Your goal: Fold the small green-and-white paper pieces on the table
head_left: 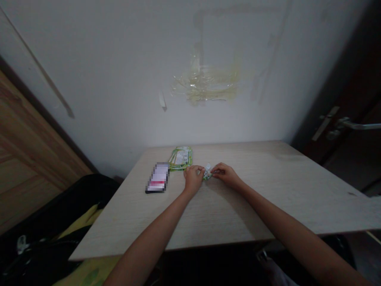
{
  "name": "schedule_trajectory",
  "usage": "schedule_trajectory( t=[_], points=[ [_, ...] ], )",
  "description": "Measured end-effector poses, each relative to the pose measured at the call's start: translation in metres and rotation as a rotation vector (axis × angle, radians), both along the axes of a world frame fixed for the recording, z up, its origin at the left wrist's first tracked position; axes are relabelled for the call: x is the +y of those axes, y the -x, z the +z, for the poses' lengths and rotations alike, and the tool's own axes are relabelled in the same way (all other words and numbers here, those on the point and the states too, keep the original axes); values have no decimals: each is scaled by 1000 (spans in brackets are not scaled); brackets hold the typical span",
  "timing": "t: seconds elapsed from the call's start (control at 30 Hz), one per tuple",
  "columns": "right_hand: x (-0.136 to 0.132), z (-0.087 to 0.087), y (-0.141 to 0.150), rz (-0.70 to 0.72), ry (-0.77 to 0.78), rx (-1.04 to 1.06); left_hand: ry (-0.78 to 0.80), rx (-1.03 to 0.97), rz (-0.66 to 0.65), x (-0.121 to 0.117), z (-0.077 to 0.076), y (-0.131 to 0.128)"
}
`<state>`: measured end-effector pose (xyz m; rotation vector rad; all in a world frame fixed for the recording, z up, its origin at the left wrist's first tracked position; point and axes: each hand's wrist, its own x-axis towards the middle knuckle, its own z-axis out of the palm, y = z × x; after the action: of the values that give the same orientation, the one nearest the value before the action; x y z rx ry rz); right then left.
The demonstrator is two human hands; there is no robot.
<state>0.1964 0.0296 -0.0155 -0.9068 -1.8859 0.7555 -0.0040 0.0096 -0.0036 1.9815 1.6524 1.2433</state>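
My left hand (193, 178) and my right hand (226, 174) meet near the middle of a pale wooden table (268, 190). Both pinch a small green and white packet (207, 172) between their fingertips, just above the tabletop. A stack of flat green and white packets (181, 157) lies a little behind my left hand. A dark phone (158, 177) lies flat to the left of my left hand.
A white wall with old tape marks (205, 85) rises behind the table. A wooden panel (26, 159) stands at the left, a dark door with a metal handle (354, 125) at the right. Dark bags (44, 234) lie below the table's left edge.
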Motion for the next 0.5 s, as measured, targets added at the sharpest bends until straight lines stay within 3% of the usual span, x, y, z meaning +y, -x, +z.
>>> schedule_trajectory(
  t=[0.5],
  points=[
    [0, 1, 0, -2, 3, -6, -19, -14, -17, 0, -1, -1]
  ],
)
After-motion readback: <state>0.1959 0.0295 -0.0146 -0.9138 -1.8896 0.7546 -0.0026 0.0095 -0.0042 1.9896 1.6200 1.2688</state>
